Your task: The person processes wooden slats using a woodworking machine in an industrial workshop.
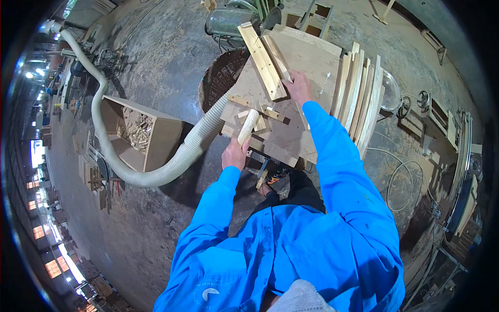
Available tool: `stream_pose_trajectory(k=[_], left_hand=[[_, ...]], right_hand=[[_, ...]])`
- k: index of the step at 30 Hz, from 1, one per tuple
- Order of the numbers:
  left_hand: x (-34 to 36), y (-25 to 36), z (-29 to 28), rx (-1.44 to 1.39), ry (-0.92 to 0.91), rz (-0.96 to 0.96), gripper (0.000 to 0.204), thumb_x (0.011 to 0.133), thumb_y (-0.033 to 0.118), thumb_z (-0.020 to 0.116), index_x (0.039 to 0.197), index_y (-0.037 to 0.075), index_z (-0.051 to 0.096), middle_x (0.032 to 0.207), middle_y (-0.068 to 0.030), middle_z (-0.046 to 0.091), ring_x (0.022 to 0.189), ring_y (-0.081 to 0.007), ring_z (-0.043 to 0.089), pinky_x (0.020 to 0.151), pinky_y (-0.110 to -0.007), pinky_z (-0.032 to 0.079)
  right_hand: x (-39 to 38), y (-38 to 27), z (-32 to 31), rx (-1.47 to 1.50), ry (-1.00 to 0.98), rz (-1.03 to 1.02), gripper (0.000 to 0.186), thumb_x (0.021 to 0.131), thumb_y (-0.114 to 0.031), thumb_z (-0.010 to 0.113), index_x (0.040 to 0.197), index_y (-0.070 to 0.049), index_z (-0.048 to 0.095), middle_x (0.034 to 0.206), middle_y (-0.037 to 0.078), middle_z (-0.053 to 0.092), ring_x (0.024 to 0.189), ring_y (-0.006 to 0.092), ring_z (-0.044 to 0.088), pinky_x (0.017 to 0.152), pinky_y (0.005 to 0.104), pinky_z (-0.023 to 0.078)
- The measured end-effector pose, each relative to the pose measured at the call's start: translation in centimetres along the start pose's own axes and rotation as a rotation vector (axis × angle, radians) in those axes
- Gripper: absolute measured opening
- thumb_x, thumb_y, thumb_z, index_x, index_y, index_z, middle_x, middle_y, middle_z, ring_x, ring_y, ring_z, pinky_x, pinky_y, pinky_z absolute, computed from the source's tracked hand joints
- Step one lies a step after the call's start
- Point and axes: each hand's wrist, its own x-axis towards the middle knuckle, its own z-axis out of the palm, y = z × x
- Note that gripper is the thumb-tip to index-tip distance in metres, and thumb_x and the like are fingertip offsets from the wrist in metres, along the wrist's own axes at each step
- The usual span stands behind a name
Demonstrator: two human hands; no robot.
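My left hand (235, 154) is closed round the near end of a short, pale wooden stick (248, 126), which points up and away over the table's near left edge. Farther off, my right hand (299, 87) has its fingers bent over a long wooden strip (275, 56); the fingertips are partly hidden. Just left of that strip lies a thick wooden fence (262, 63) with dark holes along it. Crosswise between my hands is a small wooden bar (254, 106) with short pieces around it. The worktable (317, 57) is board-topped and dusty.
Several long wooden slats (358, 88) lie along the table's right side. A wicker basket (221, 78) stands beyond the left edge. A ribbed pale hose (192, 151) curves from the table past an open box (150, 140) of wood scraps. A green machine (228, 22) stands behind.
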Motion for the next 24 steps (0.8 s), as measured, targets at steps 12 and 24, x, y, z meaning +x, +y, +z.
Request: stream_pose_trajectory(k=[12,24], left_hand=[[0.2,0.9,-0.3,0.019,-0.005,0.014,0.057,0.102,0.057,0.061,0.099,0.001,0.059,0.092,-0.0286,0.073,0.086,-0.0491,0.072,0.075,-0.058,0.057],[0.6,0.2,0.4,0.042,-0.049,-0.027,0.058,0.102,0.06,0.059,0.102,0.001,0.06,0.096,-0.0285,0.074,0.088,-0.0489,0.072,0.075,-0.059,0.057]], right_hand=[[6.0,2.6,3.4,0.001,-0.159,0.062,0.03,0.098,-0.032,0.066,0.118,-0.015,0.081,0.115,0.015,0.078,0.106,0.0378,0.073,0.094,0.0475,0.057],[7.0,1.8,4.4,-0.008,-0.162,0.126,0.029,0.098,-0.034,0.068,0.117,-0.017,0.082,0.112,0.015,0.078,0.104,0.0381,0.073,0.093,0.0477,0.057]])
